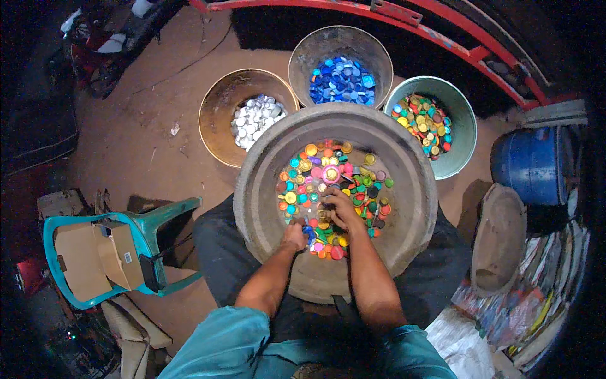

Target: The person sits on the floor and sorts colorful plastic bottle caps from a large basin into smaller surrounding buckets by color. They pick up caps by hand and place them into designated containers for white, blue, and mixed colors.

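A wide round basin [412, 189] rests across my lap, with plastic bottle caps [291, 196] of many colours spread over its bottom. At the lower left of the caps, my left hand [297, 235] is closed around blue caps [308, 234]. My right hand [340, 208] reaches over the middle of the caps, fingers bent and apart; whether a cap lies between them is unclear. Beyond the basin stand three round tubs: a brown one [210, 132] with white caps, a grey one [303, 52] with blue caps, and a green one [466, 123] with mixed caps.
A teal plastic chair [52, 251] holding an open cardboard box [124, 251] is at the left. To the right are a blue barrel [528, 163], an oval tub [502, 237] and sacks [459, 341]. A red metal frame [341, 9] crosses the far side; a motorcycle [102, 52] stands far left.
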### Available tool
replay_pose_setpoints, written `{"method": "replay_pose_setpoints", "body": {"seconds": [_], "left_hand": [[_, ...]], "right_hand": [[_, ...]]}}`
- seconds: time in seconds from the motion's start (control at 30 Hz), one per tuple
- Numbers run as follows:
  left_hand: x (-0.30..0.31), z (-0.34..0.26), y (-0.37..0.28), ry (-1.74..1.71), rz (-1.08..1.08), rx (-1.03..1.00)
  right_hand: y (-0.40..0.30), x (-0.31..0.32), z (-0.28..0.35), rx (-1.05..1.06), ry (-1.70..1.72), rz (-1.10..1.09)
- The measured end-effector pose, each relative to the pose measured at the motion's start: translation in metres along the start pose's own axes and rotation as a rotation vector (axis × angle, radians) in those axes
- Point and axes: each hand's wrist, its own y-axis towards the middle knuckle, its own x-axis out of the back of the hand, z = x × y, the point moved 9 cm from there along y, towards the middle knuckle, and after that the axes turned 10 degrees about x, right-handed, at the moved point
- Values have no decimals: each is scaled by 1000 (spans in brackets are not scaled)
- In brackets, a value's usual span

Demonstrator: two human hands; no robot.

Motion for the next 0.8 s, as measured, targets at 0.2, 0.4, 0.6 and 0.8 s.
{"method": "replay_pose_setpoints", "body": {"seconds": [0.2,0.4,0.6,0.8], "left_hand": [[-4,11,14,-120,-30,121],[22,12,12,-265,-121,125],[77,-15,-19,-545,-119,151],[74,-18,-8,-913,51,118]], "right_hand": [[-10,4,-30,128,-1326,201],[-52,-20,-60,257,-1912,185],[-39,-14,-87,118,-1940,226],[-40,-24,-76,106,-1778,195]]}}
